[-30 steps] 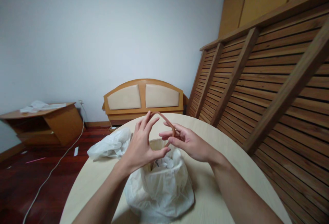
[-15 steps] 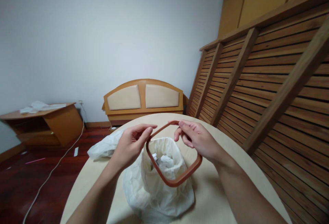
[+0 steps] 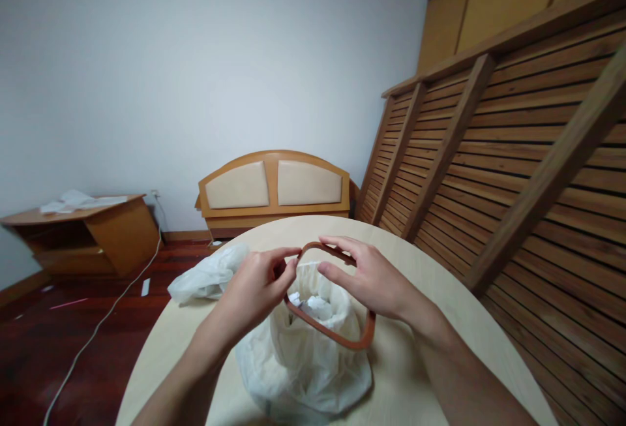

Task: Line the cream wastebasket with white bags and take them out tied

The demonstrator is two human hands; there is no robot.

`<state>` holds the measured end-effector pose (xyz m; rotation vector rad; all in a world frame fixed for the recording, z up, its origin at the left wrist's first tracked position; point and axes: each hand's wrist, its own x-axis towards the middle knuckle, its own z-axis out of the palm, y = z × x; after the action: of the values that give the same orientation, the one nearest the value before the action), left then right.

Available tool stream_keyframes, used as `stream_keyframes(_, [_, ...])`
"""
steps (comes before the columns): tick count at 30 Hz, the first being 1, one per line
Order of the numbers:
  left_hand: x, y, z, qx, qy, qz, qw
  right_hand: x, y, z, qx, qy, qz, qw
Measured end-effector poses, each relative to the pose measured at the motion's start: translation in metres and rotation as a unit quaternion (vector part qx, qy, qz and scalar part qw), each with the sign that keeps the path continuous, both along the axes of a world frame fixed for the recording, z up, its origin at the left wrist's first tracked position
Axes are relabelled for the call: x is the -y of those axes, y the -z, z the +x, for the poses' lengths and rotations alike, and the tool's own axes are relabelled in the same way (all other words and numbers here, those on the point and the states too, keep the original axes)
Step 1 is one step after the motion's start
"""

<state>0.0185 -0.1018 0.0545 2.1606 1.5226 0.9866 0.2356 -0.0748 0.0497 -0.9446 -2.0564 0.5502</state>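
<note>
A brown ring-shaped frame [image 3: 337,338], squarish with rounded corners, is tilted above a bin lined with a white plastic bag [image 3: 313,354]. My left hand [image 3: 261,282] pinches the frame's left corner between thumb and fingers. On the other side, my right hand [image 3: 366,276] has its thumb and fingers spread, the fingers lying over the frame's far right part; part of the frame is hidden behind this hand. The bag's skirt hangs loosely round the bin onto the round table [image 3: 415,374]. Crumpled white paper [image 3: 315,308] shows inside the bin's mouth.
Another crumpled plastic bag [image 3: 208,276] lies at the table's left edge. Slatted wooden panels [image 3: 489,165] lean along the right. Behind the table stands a headboard [image 3: 274,184]. A low cabinet [image 3: 107,237] and a white cable [image 3: 102,321] are at left.
The frame has tipped flatter and moved slightly left over the bin. My right hand has loosened from its pinch on the far corner, and its fingers have spread.
</note>
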Motion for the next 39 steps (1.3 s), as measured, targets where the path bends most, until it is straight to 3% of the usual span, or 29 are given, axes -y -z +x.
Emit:
stream_keyframes(9, [0.0, 0.0, -0.009, -0.078, -0.103, -0.025, 0.991, -0.011, 0.011, 0.015, 0.156, -0.13, -0.039, 0.978])
stream_keyframes(17, [0.003, 0.001, -0.009, -0.232, -0.127, -0.053, 0.963, -0.028, 0.024, 0.012, 0.16, -0.17, -0.072, 0.97])
stream_keyframes(24, [0.001, 0.008, -0.009, -0.328, -0.1, -0.075, 0.937, -0.032, 0.028, 0.013, 0.153, -0.205, -0.078, 0.964])
stream_keyframes(39, [-0.001, 0.016, -0.01, -0.373, -0.092, -0.073, 0.92, -0.036, 0.029, 0.014, 0.185, -0.188, -0.146, 0.953])
